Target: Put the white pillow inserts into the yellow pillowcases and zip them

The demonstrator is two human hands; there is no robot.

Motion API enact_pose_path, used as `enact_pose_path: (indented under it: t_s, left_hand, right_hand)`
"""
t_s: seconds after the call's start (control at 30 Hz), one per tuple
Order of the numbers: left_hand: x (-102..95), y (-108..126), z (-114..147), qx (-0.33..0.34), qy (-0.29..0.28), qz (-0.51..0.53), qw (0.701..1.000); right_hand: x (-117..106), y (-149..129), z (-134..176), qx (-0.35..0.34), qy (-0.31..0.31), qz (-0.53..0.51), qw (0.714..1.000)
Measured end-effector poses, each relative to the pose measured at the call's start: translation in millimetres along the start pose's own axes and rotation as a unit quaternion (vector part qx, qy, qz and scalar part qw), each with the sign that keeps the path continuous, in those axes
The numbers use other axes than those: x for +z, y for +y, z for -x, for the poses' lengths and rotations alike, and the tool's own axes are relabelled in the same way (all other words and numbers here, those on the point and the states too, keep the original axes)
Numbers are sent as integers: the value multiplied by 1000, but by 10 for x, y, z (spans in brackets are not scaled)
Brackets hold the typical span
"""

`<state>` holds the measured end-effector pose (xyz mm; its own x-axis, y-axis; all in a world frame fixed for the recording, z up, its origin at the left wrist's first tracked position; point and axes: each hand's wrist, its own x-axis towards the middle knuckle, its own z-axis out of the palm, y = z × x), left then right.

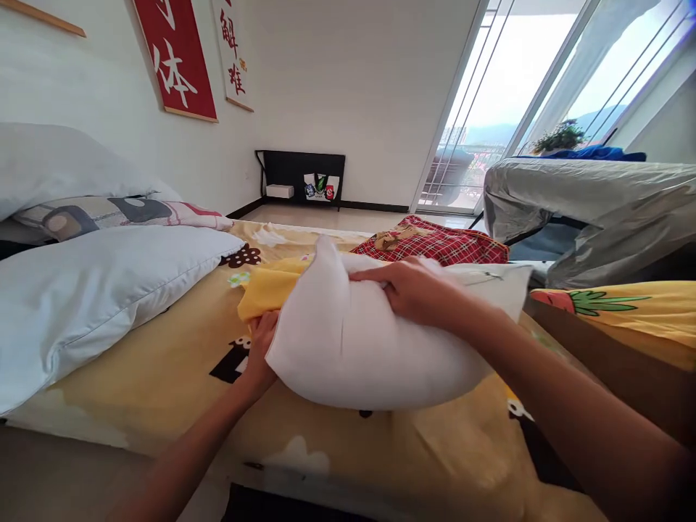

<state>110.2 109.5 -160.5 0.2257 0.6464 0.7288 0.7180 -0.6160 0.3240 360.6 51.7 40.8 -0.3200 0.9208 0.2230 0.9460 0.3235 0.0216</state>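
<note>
A plump white pillow (pixel 375 348) lies across the middle of the bed, its near left corner raised off the sheet. My right hand (pixel 416 290) grips the pillow from above, with fingers curled into a fold of its top. Yellow cloth (pixel 272 286), probably a pillowcase, is bunched at the pillow's left end and partly hidden behind it. My left hand (pixel 264 344) is closed on the near edge of this cloth, beside the pillow's left corner; the pillow hides part of its fingers.
White pillows (pixel 125 290) and a patterned pillow (pixel 130 214) lie at the left on the patterned bed sheet (pixel 190 413). Behind my right hand is a red plaid cloth (pixel 435 243). Yellow fabric with a carrot print (pixel 625 308) and plastic-covered furniture (pixel 592 188) are at the right.
</note>
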Motion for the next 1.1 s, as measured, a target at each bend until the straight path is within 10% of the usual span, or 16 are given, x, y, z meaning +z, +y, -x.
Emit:
enact_pose_path:
  t_s: [0.17,0.63,1.1]
  left_hand:
    - [-253,-72,-52,72,-40,-82,993]
    - [20,115,-1076,-74,-15,154,985]
    - [-182,483,-1179,-78,-68,-19,994]
  right_hand:
    - [489,-98,-101,-65,-98,-40,992]
    - [574,-188,-332,-59,-139,11,988]
    - [709,-240,-538,-28,-170,35,984]
